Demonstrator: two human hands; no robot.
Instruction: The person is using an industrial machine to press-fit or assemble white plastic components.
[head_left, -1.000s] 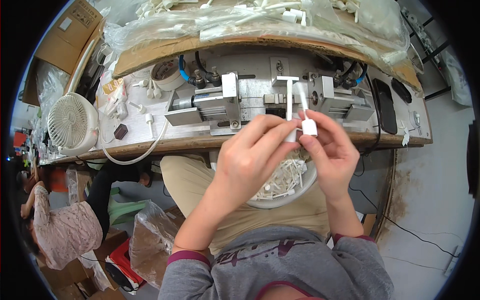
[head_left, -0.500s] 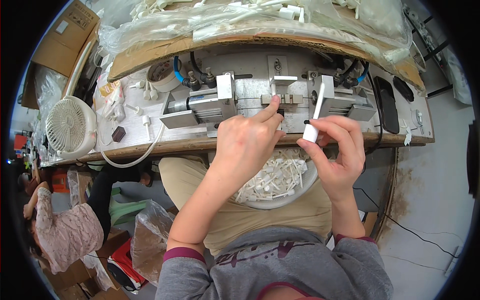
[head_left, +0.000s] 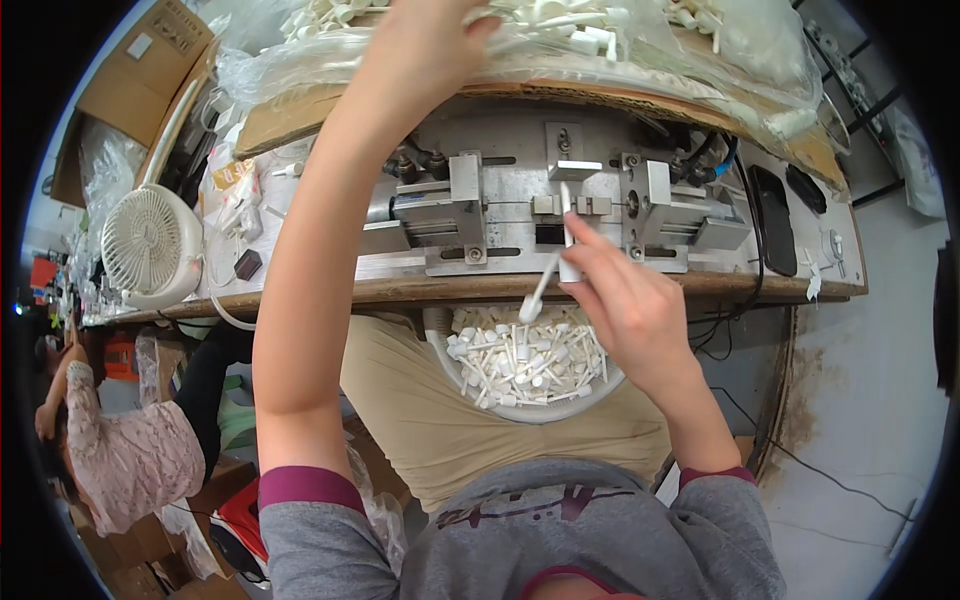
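Observation:
My right hand (head_left: 630, 300) is closed around the wide lower end of a white plastic stick (head_left: 567, 215). The thin end of that stick points away from me, over the small metal holder (head_left: 595, 206) at the jig's middle. Beside my fingertips, a second white stick with a cap (head_left: 533, 303) hangs tilted above the bowl; whether my fingers touch it I cannot tell. My left hand (head_left: 425, 45) is stretched far forward over the heap of white plastic parts (head_left: 570, 22). Its fingers are blurred and partly out of the picture.
A bowl (head_left: 535, 414) of white capped sticks rests on my lap. Metal cylinder blocks (head_left: 440, 205) flank the holder. A cardboard sheet (head_left: 270, 125) overhangs the bench. A white fan (head_left: 150, 245) stands left, a black phone (head_left: 773, 220) lies right. Another person (head_left: 140, 440) sits at left.
My left hand has gone from the holder up to the heap of parts. My right hand has moved left to the holder with a white stick, and a capped stick now hangs above the bowl.

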